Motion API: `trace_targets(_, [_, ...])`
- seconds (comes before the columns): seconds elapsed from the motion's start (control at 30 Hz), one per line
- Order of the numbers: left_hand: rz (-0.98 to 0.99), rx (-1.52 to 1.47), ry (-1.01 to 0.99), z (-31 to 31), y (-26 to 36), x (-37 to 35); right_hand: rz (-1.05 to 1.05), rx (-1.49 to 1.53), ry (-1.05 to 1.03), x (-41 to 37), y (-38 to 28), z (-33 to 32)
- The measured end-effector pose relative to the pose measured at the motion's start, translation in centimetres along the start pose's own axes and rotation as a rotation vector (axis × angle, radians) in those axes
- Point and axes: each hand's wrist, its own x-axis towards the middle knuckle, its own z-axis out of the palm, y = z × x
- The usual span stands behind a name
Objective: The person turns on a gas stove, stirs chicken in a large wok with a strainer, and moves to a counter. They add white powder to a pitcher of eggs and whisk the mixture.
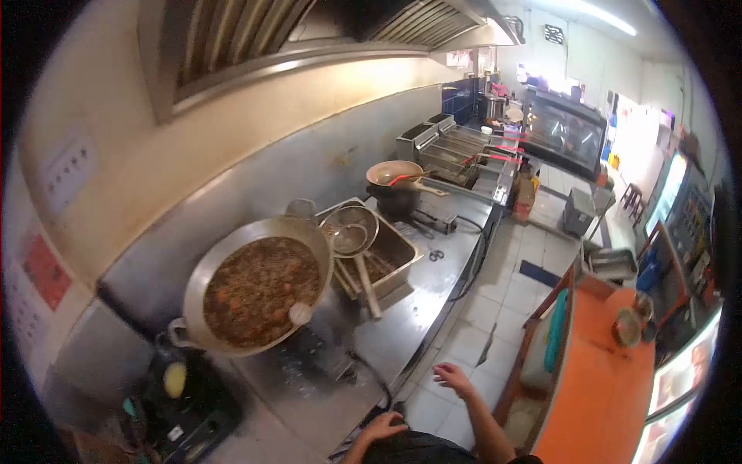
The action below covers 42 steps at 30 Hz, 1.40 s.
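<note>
The brown stew is contained in the wide pan over the counter, its doneness indeterminable; the right hand is held empty, loosely open, while the left hand's grip cannot be told.

Near the left hand lies a curved black hose; farther off, a round grey metal wok holds brown stew.

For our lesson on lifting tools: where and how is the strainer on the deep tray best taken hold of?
Probably by the free end of the long handle, from the person's side: it juts past the near rim of the tray towards them, with the round mesh bowl at the far end.
</note>
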Motion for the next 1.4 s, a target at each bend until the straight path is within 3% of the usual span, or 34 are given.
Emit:
trace_targets(0.07, [-0.118, -0.292, -0.060, -0.9, 0.1, 7.8, 0.071, 0.090, -0.103, 3.7, -3.9, -1.3])
trace_targets(0.13, [-0.191, -0.333, -0.111, -4.5, 5.5, 11.8, 0.119, 0.183, -0.169, 9.4, -5.4, -4.8])
trace_targets(0.2, [-0.106, -0.394, -0.139, -7.8, 10.5, 15.4, 0.130, 0.352, -0.224, 14.3, -7.7, -8.8])
trace_targets(0.23, [-0.127, -0.395, -0.157, -9.6, 12.1, 17.5, 0.295, 0.500, -0.061, 17.3, -9.8, -10.1])
trace_targets(0.33, [-0.107, -0.622, -0.217, -10.9, 15.4, 23.8, 0.301, 0.884, -0.387, 28.1, -10.7, -18.1])
trace_targets(0.37, [-0.059, -0.669, -0.185, -10.8, 15.5, 26.5, 0.242, 0.936, -0.255, 31.1, -11.6, -19.5])
trace_targets(0.5, [0.069, -0.754, 0.079, -11.7, 17.3, 41.0, 0.198, 1.135, -0.380, 47.8, -12.8, -29.2])
trace_targets(0.53, [0.086, -0.772, 0.185, -12.4, 17.7, 45.3, 0.441, 1.399, -0.359, 52.1, -14.2, -30.8])
trace_targets(0.57, [0.049, -0.762, 0.334, -12.4, 17.3, 49.7, 0.501, 1.390, -0.577, 54.8, -16.9, -30.9])
trace_targets(0.6, [0.022, -0.761, 0.463, -12.1, 17.3, 54.8, 0.612, 1.448, -0.638, 55.6, -21.2, -29.8])
trace_targets(0.67, [-0.210, -0.667, 0.648, -13.6, 18.8, 63.1, 0.633, 1.391, -0.655, 61.3, -21.1, -32.0])
trace_targets(0.7, [-0.251, -0.703, 0.775, -13.6, 18.9, 66.4, 0.741, 1.538, -0.823, 62.0, -20.9, -32.5])
trace_targets(0.77, [-0.366, -0.746, 0.919, -15.0, 20.5, 72.7, 0.799, 1.504, -0.793, 62.7, -22.6, -32.8])
trace_targets(0.8, [-0.397, -0.761, 0.920, -15.1, 20.1, 74.9, 0.793, 1.485, -0.774, 63.8, -21.2, -33.5])
trace_targets(0.83, [-0.462, -0.750, 0.845, -16.5, 21.6, 76.1, 0.692, 1.329, -0.568, 63.2, -22.2, -33.2])
trace_targets(0.87, [-0.529, -0.730, 0.782, -18.1, 22.9, 77.3, 0.783, 1.309, -0.520, 64.0, -21.8, -33.4])
trace_targets(0.9, [-0.532, -0.707, 0.762, -17.9, 22.6, 79.1, 0.603, 1.008, -0.530, 64.7, -20.9, -33.5])
trace_targets(0.93, [-0.481, -0.705, 0.784, -17.6, 22.2, 79.4, 0.366, 0.718, -0.375, 63.0, -23.6, -32.3])
trace_targets(1.0, [-0.429, -0.666, 0.778, -18.1, 22.0, 80.9, 0.264, 0.507, -0.373, 62.8, -25.6, -32.5])
trace_targets(1.07, [-0.558, -0.861, 0.784, -20.1, 24.3, 80.8, 0.114, 0.165, -0.339, 63.7, -25.1, -33.3])
trace_targets(1.1, [-0.537, -0.802, 0.820, -18.5, 21.7, 81.0, -0.081, 0.065, -0.294, 64.9, -21.5, -33.1])
trace_targets(1.13, [-0.557, -0.803, 0.814, -19.1, 23.2, 80.9, -0.149, -0.110, -0.345, 64.2, -23.9, -33.8])
trace_targets(1.2, [-0.652, -0.686, 0.719, -21.1, 24.8, 80.8, -0.152, -0.067, -0.246, 64.1, -23.5, -32.9])
trace_targets(1.33, [-0.569, -0.618, 0.745, -19.2, 21.3, 81.0, -0.207, -0.153, -0.162, 62.8, -25.9, -32.9])
trace_targets(1.4, [-0.563, -0.622, 0.764, -19.2, 21.1, 81.4, -0.213, -0.060, -0.156, 62.8, -26.6, -33.1])
